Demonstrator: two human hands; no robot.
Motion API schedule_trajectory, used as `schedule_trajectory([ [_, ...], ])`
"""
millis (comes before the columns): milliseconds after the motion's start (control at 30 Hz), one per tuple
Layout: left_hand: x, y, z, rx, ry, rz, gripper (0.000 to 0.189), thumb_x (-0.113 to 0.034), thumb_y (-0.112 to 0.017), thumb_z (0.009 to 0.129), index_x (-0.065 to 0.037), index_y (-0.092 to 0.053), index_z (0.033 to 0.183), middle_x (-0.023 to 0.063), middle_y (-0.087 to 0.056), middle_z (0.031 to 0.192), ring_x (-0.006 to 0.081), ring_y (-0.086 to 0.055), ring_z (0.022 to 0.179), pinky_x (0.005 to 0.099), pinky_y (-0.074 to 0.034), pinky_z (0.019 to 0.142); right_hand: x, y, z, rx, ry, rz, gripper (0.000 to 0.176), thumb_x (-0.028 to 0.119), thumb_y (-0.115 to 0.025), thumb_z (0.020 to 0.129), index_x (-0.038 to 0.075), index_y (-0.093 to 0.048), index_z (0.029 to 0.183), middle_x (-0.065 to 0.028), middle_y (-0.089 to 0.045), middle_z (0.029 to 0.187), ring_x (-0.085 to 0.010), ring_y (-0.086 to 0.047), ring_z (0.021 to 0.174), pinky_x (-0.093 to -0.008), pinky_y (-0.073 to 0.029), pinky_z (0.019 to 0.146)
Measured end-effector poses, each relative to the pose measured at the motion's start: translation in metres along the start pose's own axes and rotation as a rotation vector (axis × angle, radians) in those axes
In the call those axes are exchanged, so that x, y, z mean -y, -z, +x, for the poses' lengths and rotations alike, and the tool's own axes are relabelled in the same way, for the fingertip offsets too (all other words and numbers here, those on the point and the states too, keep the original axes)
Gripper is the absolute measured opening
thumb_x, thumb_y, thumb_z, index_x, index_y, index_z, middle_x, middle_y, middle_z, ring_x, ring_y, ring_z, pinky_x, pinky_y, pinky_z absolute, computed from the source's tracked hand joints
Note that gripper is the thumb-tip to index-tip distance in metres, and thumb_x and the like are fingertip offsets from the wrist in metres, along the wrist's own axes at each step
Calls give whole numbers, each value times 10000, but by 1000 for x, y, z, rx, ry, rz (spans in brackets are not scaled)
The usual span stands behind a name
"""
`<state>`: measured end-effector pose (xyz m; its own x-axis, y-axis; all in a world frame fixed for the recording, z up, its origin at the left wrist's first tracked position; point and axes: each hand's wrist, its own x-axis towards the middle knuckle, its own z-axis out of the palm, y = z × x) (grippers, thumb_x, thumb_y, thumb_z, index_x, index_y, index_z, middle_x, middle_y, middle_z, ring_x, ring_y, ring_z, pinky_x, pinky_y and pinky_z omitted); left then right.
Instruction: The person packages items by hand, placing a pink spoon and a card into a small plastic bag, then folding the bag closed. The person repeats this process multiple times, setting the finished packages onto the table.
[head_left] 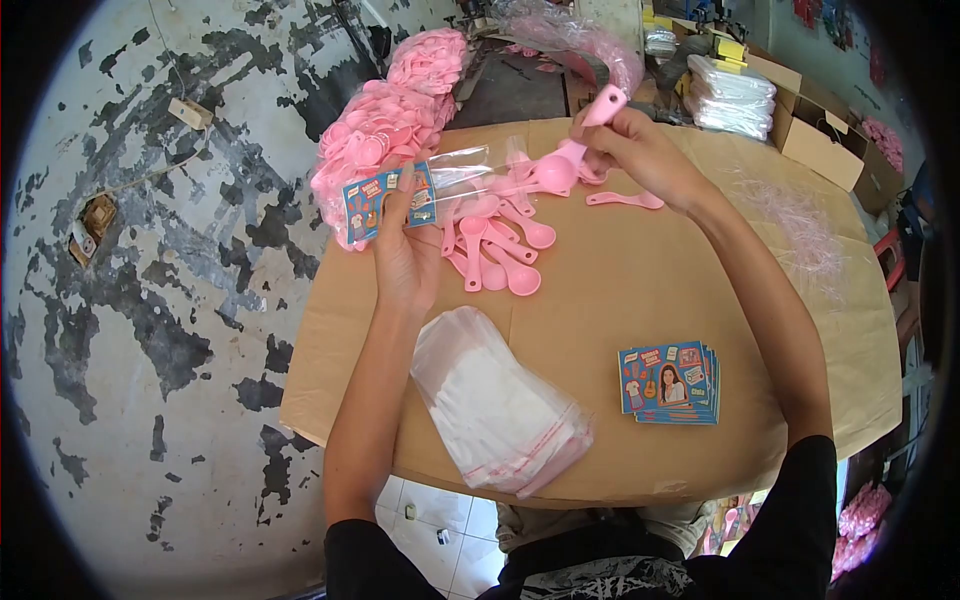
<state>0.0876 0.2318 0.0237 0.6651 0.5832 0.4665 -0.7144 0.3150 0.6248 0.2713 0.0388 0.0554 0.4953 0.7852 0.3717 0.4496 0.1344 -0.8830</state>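
My left hand (408, 262) is closed on a clear plastic bag (462, 172) with a blue printed card (362, 202) at its near end; the thumb presses on the card. Across from it, my right hand (645, 158) grips a pink measuring spoon (604, 106), whose holed handle points upward; the fingers partly cover the spoon. Below and between the hands lies a loose pile of pink spoons (497, 245). One single spoon (625, 200) rests apart, under my right hand.
A stack of clear bags (500, 405) lies near the front edge, with a stack of blue cards (668, 383) to its right. Large bags of pink spoons (375, 130) stand at the back left. Plastic strands (800, 235), wrapped packs (732, 95) and a cardboard box (820, 150) are at the right.
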Motion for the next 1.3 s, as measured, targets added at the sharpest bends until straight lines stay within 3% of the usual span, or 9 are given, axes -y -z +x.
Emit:
schedule_trajectory([
  [167,5,5,0,31,-11,99,416,-113,-573,938,-11,-432,1316,113,-590,1209,214,-604,1104,416,-540,960,25,-9,-9,148,24,98,290,268,-551,951,1,-663,978,-70,-698,845,-93,-604,696,-226,-470,631],
  [267,4,-2,-8,66,-1,33,408,-62,-584,928,-23,-433,1305,151,-522,1325,198,-589,1125,347,-524,961,24,-10,-7,181,36,159,302,265,-548,953,-2,-689,935,-88,-710,888,-97,-609,699,-228,-469,624],
  [567,3,-7,-11,61,124,59,472,-65,-593,927,-46,-393,1354,94,-554,1225,216,-585,1124,341,-511,976,22,-6,-5,-124,89,322,281,256,-568,931,16,-689,849,-39,-654,765,-81,-541,658,-243,-443,642],
  [767,9,-6,-14,53,64,107,351,-43,-572,930,13,-466,1260,113,-564,1229,218,-565,1164,360,-485,1026,25,-10,-8,-39,46,305,305,293,-565,932,29,-662,812,-20,-629,750,-76,-542,671,-241,-428,635],
  [867,12,1,-14,79,174,98,518,-61,-613,916,-76,-349,1362,103,-511,1282,234,-544,1185,376,-455,1040,20,-17,-9,34,37,304,330,326,-545,945,35,-655,835,-16,-621,766,-78,-540,687,-237,-423,640],
  [967,16,-7,-20,124,207,69,526,-45,-610,913,-79,-334,1360,113,-490,1314,231,-542,1187,377,-451,1048,28,-37,-19,13,-47,170,388,383,-509,966,39,-649,855,-10,-596,805,-85,-523,731,-245,-423,661],
  [1067,19,-13,-24,64,190,89,535,-39,-612,910,-92,-317,1354,118,-492,1308,223,-551,1177,369,-462,1037,26,-39,-23,193,-27,-98,479,454,-442,989,17,-635,944,-14,-563,860,-98,-492,790,-258,-427,711],
  [1200,19,-6,-21,17,226,58,565,-47,-619,909,-111,-284,1359,124,-495,1302,223,-552,1177,352,-479,1018,54,-41,-28,178,125,-12,411,385,-463,996,4,-620,1003,-34,-568,878,-107,-507,798,-266,-435,719],
  [1300,21,-10,-28,47,303,33,565,-67,-621,911,-104,-285,1364,127,-494,1306,229,-550,1184,349,-487,1009,38,-50,-22,65,397,-220,292,290,-509,994,35,-632,1063,23,-525,812,-52,-454,723,-232,-386,615],
])
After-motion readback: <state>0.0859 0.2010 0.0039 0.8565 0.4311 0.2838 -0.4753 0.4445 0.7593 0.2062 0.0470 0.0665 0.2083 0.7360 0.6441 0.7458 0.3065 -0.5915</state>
